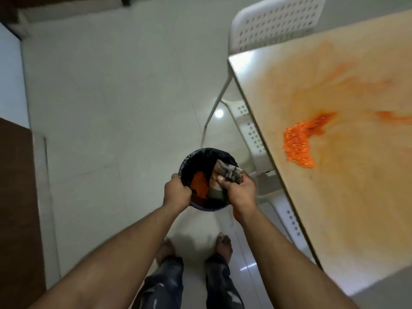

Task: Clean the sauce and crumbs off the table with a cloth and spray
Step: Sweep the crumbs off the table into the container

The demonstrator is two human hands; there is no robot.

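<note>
both hands work at 6 o'clock: left hand [177, 192] grips the bin [186, 161] rim, right hand [242, 191] pinches the cloth [225, 170], which looks soft and limp; better to hold it bunched.

A pale wooden table [347, 197] is standing at right, bearing a heap of orange crumbs [298, 143] and smeared orange sauce [334, 85]. The tiled floor [111, 85] is carrying a white chair [274, 21] and two bare feet [224, 244].

A white perforated chair [276, 21] stood at the table's far end; a brown cabinet [15, 197] stood far left.
</note>
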